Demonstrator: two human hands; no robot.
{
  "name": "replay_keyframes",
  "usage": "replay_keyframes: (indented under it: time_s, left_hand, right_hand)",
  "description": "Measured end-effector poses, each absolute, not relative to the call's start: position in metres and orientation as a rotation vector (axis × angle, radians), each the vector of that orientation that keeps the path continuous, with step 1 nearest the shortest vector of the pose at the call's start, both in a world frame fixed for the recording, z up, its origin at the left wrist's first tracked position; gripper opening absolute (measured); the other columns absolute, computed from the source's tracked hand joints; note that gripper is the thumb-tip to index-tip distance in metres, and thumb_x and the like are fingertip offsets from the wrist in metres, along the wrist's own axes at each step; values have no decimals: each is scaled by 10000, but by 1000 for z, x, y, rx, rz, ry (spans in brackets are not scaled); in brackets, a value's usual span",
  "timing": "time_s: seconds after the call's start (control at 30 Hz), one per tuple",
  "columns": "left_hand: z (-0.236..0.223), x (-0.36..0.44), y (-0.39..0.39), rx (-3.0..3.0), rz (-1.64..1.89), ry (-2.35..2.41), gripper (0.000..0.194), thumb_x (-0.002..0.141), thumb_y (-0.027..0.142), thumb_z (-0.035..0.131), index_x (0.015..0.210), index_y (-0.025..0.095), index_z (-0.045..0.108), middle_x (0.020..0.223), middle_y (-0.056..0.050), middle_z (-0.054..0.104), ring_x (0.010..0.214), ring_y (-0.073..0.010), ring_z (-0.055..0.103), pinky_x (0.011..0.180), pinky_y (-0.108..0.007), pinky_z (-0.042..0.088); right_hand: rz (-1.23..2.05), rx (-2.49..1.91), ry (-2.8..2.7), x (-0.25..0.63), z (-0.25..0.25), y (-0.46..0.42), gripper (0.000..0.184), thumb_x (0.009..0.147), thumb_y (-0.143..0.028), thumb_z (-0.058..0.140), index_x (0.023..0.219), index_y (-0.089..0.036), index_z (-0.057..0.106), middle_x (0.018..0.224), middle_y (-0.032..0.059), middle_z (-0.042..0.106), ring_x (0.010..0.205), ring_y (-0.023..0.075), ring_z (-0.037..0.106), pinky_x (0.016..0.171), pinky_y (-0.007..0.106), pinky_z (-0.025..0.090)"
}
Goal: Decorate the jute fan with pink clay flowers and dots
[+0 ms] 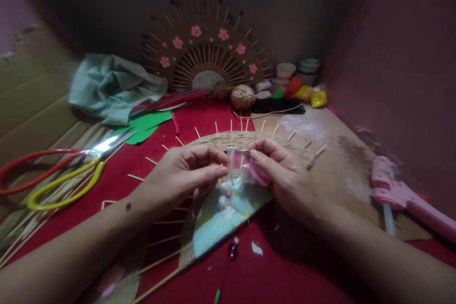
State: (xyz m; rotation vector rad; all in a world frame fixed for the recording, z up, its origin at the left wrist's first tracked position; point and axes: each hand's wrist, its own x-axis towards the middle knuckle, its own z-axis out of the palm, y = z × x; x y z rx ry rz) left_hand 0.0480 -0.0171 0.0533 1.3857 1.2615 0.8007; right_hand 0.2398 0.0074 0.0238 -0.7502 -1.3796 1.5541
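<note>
A small clear plastic bag (236, 160) with soft pink material (261, 174) in it is stretched between my two hands. My left hand (194, 171) pinches its left edge between thumb and fingers. At the right edge, my right hand (281, 168) grips the bag near the pink lump. Beneath both hands lies a half-round fan of thin sticks and woven twine (228, 139), with a pale blue painted half-disc (213, 230) at its centre. A small pink bit (228, 193) rests on that half-disc. My wrists hide part of the fan.
Left are red-and-yellow-handled scissors (96, 152), loose sticks (30, 232) and a pale green cloth (114, 83). A flowered fan (213, 33) stands behind, with a twine ball (243, 97) before it. A pink glue gun (402, 194) lies right. A beaded cord (232, 250) lies in front.
</note>
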Motion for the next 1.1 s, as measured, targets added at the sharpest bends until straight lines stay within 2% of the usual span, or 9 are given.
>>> replay_keyframes:
  time_s: [0.07,0.17,0.27,0.37,0.47,0.6,0.73,0.9,1.1]
  left_hand:
    - [53,47,-17,1348,735,1224,203,765,348,690,853,168,658,543,43,537,431,-48,427,400,-152,328]
    - [52,43,-18,1496,701,1208,177,839,319,605,944,209,696,586,35,596,462,-58,482,419,-150,356]
    - [48,41,-20,1820,779,1210,239,874,228,551,1054,280,699,820,20,712,703,-93,630,609,-169,482]
    - [43,41,-22,1964,878,1241,234,850,217,604,1043,306,702,971,33,724,863,-111,655,773,-196,504]
    - [41,44,-25,2016,920,1293,190,837,229,631,1003,291,701,912,44,724,803,-100,656,747,-192,508]
    - [46,47,-26,2079,1009,1327,210,860,203,591,1043,256,678,991,14,707,886,-120,652,814,-219,503]
    - [48,45,-22,2124,975,1342,205,867,199,571,1031,229,690,1000,-10,706,923,-136,648,843,-237,499]
    - [42,41,-20,2247,913,1424,152,845,298,619,925,215,718,793,2,701,691,-106,626,638,-205,484]
    - [41,42,-20,2364,952,1335,177,850,264,616,1000,224,700,913,-25,691,832,-130,630,747,-234,491]
  right_hand:
    - [1455,-809,-1465,240,25,6,95,903,-289,507,860,-213,542,667,-49,459,532,78,360,475,210,297]
    - [1374,-861,-1541,240,26,5,113,915,-302,481,876,-216,541,668,-44,453,545,90,357,487,221,298]
    - [1411,-852,-1570,240,27,3,130,924,-329,465,883,-222,527,665,-46,441,559,96,363,498,224,302]
    - [1505,-840,-1582,239,27,1,130,914,-341,481,898,-220,525,677,-44,460,583,94,390,532,223,330]
    - [1702,-786,-1483,239,27,1,85,869,-288,513,899,-211,533,682,-32,516,600,101,453,551,230,368]
    - [1952,-674,-1264,239,25,4,135,808,-201,543,933,-228,497,653,-28,588,538,111,538,533,246,421]
    - [1915,-682,-1220,238,21,5,178,836,-305,603,938,-240,472,662,-30,618,511,120,601,514,253,466]
    - [1913,-699,-1311,235,23,0,155,888,-338,535,983,-237,467,622,-33,620,475,109,598,484,227,471]
    - [1839,-791,-1368,235,26,-2,156,889,-350,533,958,-229,463,589,-54,592,421,90,557,431,206,460]
